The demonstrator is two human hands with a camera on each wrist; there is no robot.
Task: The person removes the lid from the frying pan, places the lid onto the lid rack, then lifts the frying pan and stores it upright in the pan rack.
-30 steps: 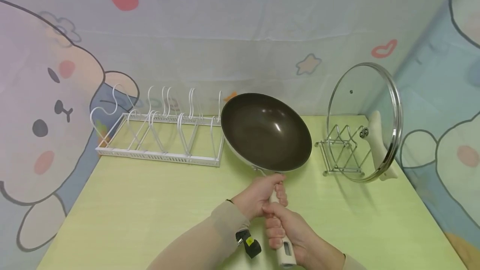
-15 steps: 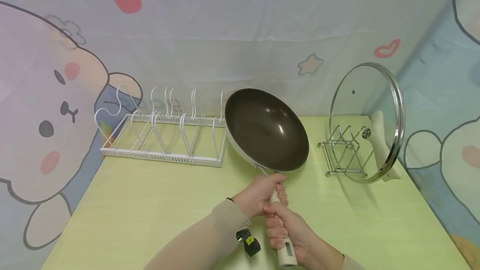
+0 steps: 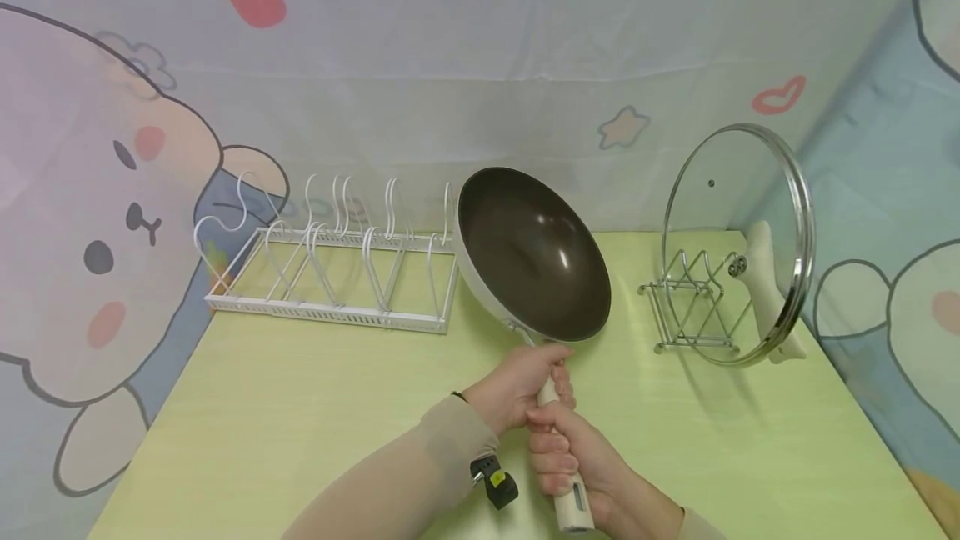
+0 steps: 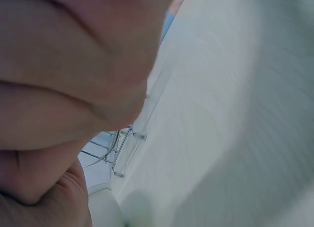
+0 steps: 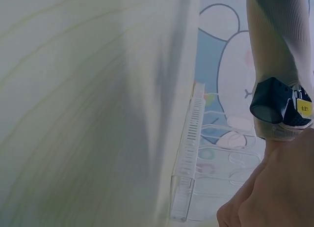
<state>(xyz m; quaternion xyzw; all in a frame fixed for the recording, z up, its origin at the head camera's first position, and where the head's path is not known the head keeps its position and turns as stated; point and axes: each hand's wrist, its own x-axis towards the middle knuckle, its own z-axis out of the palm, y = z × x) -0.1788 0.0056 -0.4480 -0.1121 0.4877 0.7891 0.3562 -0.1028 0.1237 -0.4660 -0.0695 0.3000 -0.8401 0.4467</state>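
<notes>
A deep frying pan [image 3: 534,257] with a dark brown inside and pale outside is tilted to the right above the table, right of the white rack. Both hands grip its cream handle [image 3: 573,507]. My left hand [image 3: 521,386] holds the part nearest the pan, with the thumb along the top. Just below it, my right hand [image 3: 581,457] wraps its fingers round the lower part, and the handle's end sticks out beneath. In the left wrist view, curled fingers [image 4: 73,89] fill the left side and hide the handle.
A white wire rack [image 3: 330,315] stands at the back left, close to the pan. At the right, a glass lid [image 3: 731,244] with a cream handle leans upright in a small metal rack [image 3: 693,343]. A patterned cloth [image 3: 420,82] hangs behind the table [image 3: 300,423].
The pan has tilted further to the right, its left rim rising and its opening looking narrower. Both hands keep their grip on the handle. The head view has shifted slightly.
</notes>
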